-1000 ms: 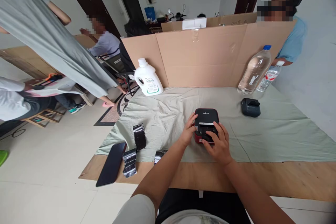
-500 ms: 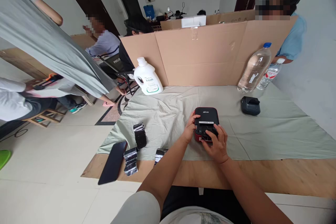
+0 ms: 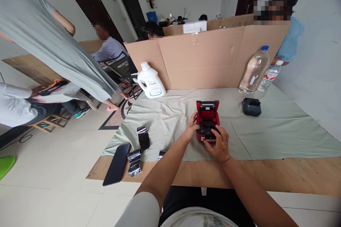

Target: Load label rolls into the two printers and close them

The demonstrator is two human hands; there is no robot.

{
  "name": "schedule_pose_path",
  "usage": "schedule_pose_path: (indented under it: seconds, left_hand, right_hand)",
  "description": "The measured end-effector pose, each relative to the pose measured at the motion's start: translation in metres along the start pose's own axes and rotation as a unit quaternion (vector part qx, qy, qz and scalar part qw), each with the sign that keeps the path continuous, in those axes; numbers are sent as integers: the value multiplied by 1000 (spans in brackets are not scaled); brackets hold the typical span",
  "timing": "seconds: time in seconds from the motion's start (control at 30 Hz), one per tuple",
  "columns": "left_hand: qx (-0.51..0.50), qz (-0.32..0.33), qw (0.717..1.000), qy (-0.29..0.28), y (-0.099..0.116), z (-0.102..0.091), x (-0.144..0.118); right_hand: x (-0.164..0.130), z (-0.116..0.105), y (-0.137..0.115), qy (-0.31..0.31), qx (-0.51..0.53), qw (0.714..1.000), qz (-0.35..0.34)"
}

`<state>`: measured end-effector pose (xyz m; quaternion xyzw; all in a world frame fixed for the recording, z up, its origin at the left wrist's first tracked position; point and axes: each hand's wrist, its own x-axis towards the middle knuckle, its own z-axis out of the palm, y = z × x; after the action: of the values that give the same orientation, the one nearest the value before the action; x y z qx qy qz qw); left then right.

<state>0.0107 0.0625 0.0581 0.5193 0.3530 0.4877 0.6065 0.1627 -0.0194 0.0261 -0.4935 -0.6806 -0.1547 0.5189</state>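
Observation:
A small red and black label printer sits on the pale green cloth in front of me, its lid standing open with the red inside showing. My left hand grips the printer's left side. My right hand rests on its front edge, with the fingers over the front face. A second, dark grey printer lies shut to the right, out of reach of both hands.
A black phone and several shiny black wrappers lie at the table's left front corner. A white jug, two water bottles and a cardboard screen stand at the back. Other people sit and stand to the left and behind the screen.
The printer's black lid, shut in both earlier frames, has swung up and stands open. My hands stay at its sides and front.

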Motion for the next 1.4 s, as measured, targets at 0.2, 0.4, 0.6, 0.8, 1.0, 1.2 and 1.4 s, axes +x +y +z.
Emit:
schedule_pose_path:
  seconds: [0.2,0.4,0.6,0.8,1.0,1.2,1.4]
  left_hand:
    - [281,81,952,92,19,10,8]
    - [553,46,823,-126,32,38,52]
    - [637,-53,750,-171,22,60,84]
    - [633,-46,757,-152,33,58,77]
    - [426,5,891,-157,64,22,51]
    - [319,-150,929,-109,110,-105,20]
    - [565,-220,795,30,101,-209,-13]
  right_hand:
    - [3,-2,1,8,31,999,18]
    - [2,-2,6,18,61,998,20]
    - [1,-2,9,13,54,998,12]
    - [4,-3,11,10,33,999,-1]
    - [2,-3,15,4,22,1000,-5]
    - [2,-3,12,0,29,1000,6]
    - [3,0,12,6,18,1000,-1]
